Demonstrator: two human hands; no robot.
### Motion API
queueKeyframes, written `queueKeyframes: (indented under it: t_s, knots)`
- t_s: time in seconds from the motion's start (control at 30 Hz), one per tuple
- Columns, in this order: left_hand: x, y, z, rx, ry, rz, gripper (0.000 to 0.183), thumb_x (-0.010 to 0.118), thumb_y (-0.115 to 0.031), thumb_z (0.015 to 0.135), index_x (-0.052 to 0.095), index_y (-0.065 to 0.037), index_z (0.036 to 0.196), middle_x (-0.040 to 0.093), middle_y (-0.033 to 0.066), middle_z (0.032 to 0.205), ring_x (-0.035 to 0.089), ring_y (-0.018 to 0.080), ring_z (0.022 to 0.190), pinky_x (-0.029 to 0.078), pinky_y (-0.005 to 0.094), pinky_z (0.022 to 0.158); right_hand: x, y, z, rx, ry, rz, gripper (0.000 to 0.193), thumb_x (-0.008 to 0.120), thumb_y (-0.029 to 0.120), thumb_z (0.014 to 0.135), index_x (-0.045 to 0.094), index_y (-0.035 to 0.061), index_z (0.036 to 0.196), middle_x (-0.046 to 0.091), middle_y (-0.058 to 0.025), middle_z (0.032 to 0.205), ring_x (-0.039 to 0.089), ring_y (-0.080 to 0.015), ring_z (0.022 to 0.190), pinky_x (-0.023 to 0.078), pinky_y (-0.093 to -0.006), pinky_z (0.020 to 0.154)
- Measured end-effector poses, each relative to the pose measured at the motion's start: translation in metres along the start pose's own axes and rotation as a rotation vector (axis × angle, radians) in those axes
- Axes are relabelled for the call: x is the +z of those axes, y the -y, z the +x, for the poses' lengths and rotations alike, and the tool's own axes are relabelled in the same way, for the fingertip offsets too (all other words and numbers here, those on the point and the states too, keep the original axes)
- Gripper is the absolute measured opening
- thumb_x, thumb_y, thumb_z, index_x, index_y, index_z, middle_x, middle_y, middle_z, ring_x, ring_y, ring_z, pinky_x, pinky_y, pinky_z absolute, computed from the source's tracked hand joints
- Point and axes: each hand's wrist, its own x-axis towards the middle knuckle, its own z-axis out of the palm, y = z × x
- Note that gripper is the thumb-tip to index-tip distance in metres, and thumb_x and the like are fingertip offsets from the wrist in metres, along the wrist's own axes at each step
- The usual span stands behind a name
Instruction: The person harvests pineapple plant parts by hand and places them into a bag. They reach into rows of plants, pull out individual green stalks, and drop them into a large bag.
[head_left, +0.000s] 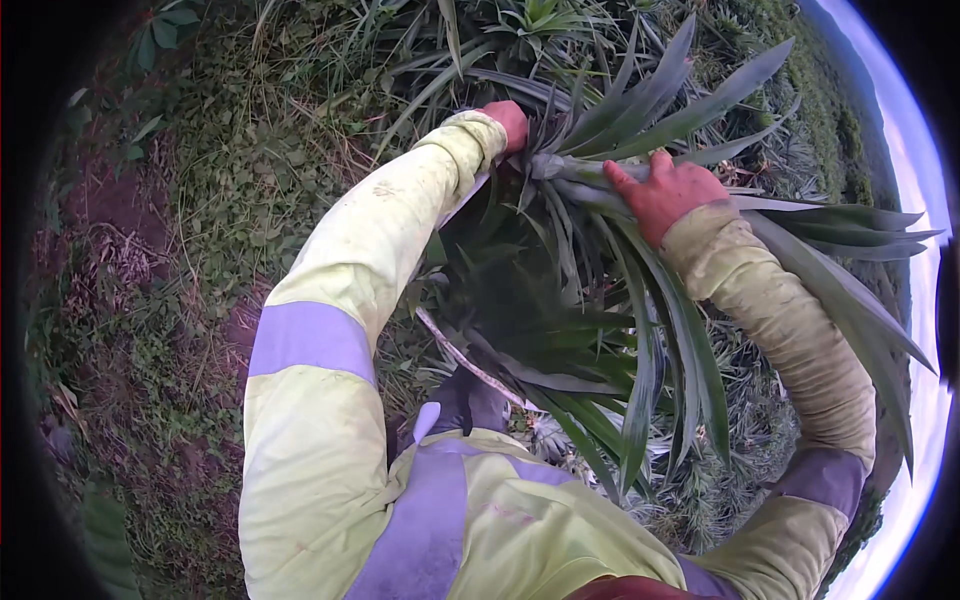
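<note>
Ground cover [215, 180]: low weeds and dry stalks over reddish soil, filling the view from 7 to 11 o'clock.

Left sleeve [340, 300]: pale yellow with a grey reflective band, rising from 6 o'clock toward 12.

Left hand [508, 122]: in a red glove, at about 12 o'clock, pushed in among the leaf bases of the plant. Only the back of the glove shows; whether its fingers are closed on anything cannot be told.

Pineapple plant [600, 170]: a bunch of long, stiff, pointed green leaves, centred just above the middle of the view, between the two hands. Leaves fan up toward 1 o'clock, out toward 3 o'clock and hang down toward 5 o'clock. A pale, thin stalk [470, 362] lies beneath it, near the centre.

Right hand [668, 190]: in a red glove, at about 2 o'clock, closed around a gathered bundle of the plant's leaves, thumb on top.

Right sleeve [790, 330]: same yellow, soiled, curving from 5 o'clock up to the hand.

Further pineapple plants [740, 470]: spiky rosettes below the right arm at 5 o'clock, and more along the top edge.
</note>
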Motion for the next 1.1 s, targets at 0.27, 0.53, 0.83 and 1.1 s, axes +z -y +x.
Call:
queueKeyframes:
  t_s: [0.27, 0.53, 0.83, 1.1]
  knots:
    - [0.004, 0.032, -0.028, -0.154, -0.178, -0.592, 0.023, 0.065, -0.019, 0.077, 0.07, -0.003, 0.093, 0.068, 0.0161, 0.081, 0.065, 0.026, 0.075, 0.05, 0.0351, 0.074, 0.057, 0.126, 0.163, -0.234, 0.125, 0.117, 0.033, 0.04, 0.031, 0.095, 0.062, 0.0155, 0.115, 0.064, -0.0115, 0.102, 0.066, -0.0282, 0.09, 0.052, -0.0453, 0.066]
    - [-0.01, 0.041, -0.069, -0.189, -0.243, -0.721, 0.021, 0.066, -0.019, 0.079, 0.07, -0.004, 0.092, 0.066, 0.0134, 0.073, 0.063, 0.0256, 0.069, 0.048, 0.0358, 0.069, 0.194, 0.26, 0.301, -0.456, -0.03, 0.133, 0.045, 0.046, 0.04, 0.091, 0.051, 0.0214, 0.131, 0.05, -0.0019, 0.136, 0.052, -0.0197, 0.12, 0.047, -0.0445, 0.089]
    - [0.001, 0.05, -0.054, -0.201, -0.172, -0.787, 0.024, 0.068, -0.023, 0.083, 0.069, -0.002, 0.095, 0.067, 0.0064, 0.079, 0.058, 0.0135, 0.073, 0.047, 0.0297, 0.072, 0.139, 0.228, 0.286, -0.327, 0.049, 0.552, 0.051, 0.053, 0.033, 0.082, 0.052, 0.0142, 0.13, 0.049, -0.013, 0.135, 0.053, -0.0272, 0.118, 0.043, -0.0431, 0.096]
    - [-0.064, -0.002, -0.18, -0.167, -0.574, -1.144, 0.031, 0.059, -0.009, 0.09, 0.053, 0.001, 0.119, 0.061, 0.0039, 0.084, 0.055, 0.0099, 0.068, 0.045, 0.0215, 0.061, 0.094, -0.02, 0.005, -0.19, -0.23, 1.241, 0.039, 0.059, 0.018, 0.085, 0.054, 0.0084, 0.123, 0.063, -0.0103, 0.096, 0.062, -0.0237, 0.093, 0.049, -0.0362, 0.081]
